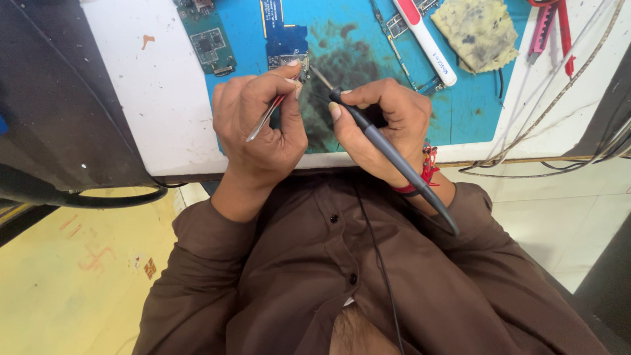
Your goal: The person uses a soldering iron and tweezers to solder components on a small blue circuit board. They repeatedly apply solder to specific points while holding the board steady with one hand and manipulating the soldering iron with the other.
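My left hand (pixel 258 121) pinches metal tweezers (pixel 265 118), their tips at the lower end of a blue circuit board (pixel 284 36) on the blue work mat (pixel 473 108). My right hand (pixel 384 121) grips a dark grey soldering iron (pixel 394 154) like a pen. Its metal tip (pixel 320 77) points at the same spot on the board, right beside the tweezer tips. The iron's cord runs down over my brown shirt.
A green circuit board (pixel 207 39) lies left on the mat. A white and red pen-shaped tool (pixel 427 43), a stained yellow sponge (pixel 480 29), a thin frame part (pixel 401 52), red pliers (pixel 552 23) and loose wires (pixel 559 98) lie right. The white table edge (pixel 164 98) is near me.
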The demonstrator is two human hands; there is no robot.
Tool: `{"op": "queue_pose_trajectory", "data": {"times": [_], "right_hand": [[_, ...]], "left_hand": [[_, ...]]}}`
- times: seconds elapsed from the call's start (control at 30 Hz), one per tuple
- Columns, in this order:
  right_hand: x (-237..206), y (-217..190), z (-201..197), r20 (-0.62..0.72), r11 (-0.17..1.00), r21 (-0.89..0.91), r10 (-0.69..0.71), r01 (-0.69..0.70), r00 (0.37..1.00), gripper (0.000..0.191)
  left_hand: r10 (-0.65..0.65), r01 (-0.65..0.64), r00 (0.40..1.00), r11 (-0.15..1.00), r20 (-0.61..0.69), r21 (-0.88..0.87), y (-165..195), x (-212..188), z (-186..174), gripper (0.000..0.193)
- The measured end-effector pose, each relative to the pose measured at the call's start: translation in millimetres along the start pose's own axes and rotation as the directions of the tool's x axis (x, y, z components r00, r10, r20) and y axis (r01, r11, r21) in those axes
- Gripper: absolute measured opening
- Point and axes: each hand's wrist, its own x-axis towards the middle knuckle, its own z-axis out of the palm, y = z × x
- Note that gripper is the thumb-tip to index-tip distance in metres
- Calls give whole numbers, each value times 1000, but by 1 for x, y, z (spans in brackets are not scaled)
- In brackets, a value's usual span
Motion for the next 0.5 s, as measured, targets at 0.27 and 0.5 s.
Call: {"op": "queue_pose_trajectory", "data": {"times": [0.27,0.5], "right_hand": [[0,0,0,-3,1000,16,25,-25,1000,15],[0,1,0,3,1000,7,4,-4,1000,16]], "left_hand": [[-2,2,1000,1000,2,-5,0,0,0,18],[-7,7,1000,1000,3,-7,-1,-1,0,19]]}}
